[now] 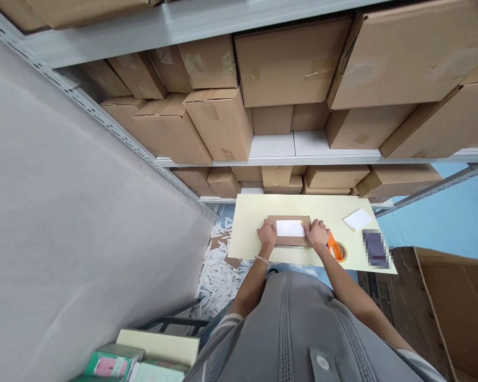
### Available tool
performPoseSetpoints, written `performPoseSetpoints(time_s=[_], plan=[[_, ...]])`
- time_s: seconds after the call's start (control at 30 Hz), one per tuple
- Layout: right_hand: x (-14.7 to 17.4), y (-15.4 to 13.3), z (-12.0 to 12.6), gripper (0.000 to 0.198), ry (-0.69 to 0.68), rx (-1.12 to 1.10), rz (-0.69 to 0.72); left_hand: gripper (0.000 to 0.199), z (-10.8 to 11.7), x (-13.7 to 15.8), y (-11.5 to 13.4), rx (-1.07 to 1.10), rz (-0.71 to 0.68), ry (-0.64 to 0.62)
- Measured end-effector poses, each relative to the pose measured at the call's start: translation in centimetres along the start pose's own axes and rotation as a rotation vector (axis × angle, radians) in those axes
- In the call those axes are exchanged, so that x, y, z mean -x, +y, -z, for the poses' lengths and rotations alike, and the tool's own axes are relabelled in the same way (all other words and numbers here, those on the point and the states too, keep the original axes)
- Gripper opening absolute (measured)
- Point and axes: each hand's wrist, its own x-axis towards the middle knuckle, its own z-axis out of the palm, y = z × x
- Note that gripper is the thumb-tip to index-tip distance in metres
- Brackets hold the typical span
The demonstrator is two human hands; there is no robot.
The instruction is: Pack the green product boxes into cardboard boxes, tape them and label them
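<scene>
A small brown cardboard box (pixel 292 241) lies on the pale yellow tabletop (pixel 247 212), with a white paper label (pixel 290 228) on its upper face. My left hand (pixel 267 233) grips the left end of this box, fingers curled over the edge. At the other end, my right hand (pixel 317 233) is closed on the box, its thumb by the label's right edge. Just right of that hand sits an orange tape dispenser (pixel 335 247) with a roll of tape. The undersides of both hands are hidden.
White papers (pixel 357 219) and a blurred dark object (pixel 376 248) lie on the table's right side. Shelves with several cardboard boxes (pixel 219 122) rise behind. A large open carton (pixel 406 297) stands at right, paper strips (pixel 219 281) cover the floor at left, beside a wall (pixel 83 212).
</scene>
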Motion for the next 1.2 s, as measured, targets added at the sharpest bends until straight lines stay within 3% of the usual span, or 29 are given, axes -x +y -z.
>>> performPoseSetpoints(time_s=[0.07,0.17,0.27,0.33,0.5,0.77,1.03,1.2], plan=[[0.3,-0.1,-0.3,0.048,0.100,-0.071,0.076,0.030,-0.2,0.2,0.0,-0.024,-0.080,0.104],[1.2,-1.4,-1.3,0.053,0.164,-0.227,0.277,0.041,-1.4,0.8,0.7,-0.080,-0.327,0.176],[2.5,-2.6,-3.0,0.060,0.082,-0.325,0.476,0.053,-3.2,1.7,1.5,-0.141,-0.548,0.124],[3.2,-2.8,-4.2,0.064,0.010,-0.327,0.543,0.058,-4.4,2.2,1.7,-0.174,-0.600,0.074],[4.1,-2.0,-6.1,0.067,-0.014,-0.210,0.556,0.063,-5.6,2.6,0.9,-0.226,-0.643,0.019],[3.6,-1.1,-6.4,0.070,0.056,-0.103,0.428,0.059,-6.2,2.5,0.6,-0.233,-0.617,0.043],[3.7,-0.3,-6.4,0.070,0.082,-0.034,0.356,0.059,-5.3,1.2,1.0,-0.201,-0.462,0.042],[3.8,0.0,-6.2,0.067,0.078,0.013,0.316,0.059,-4.9,0.8,0.8,-0.195,-0.452,0.048]])
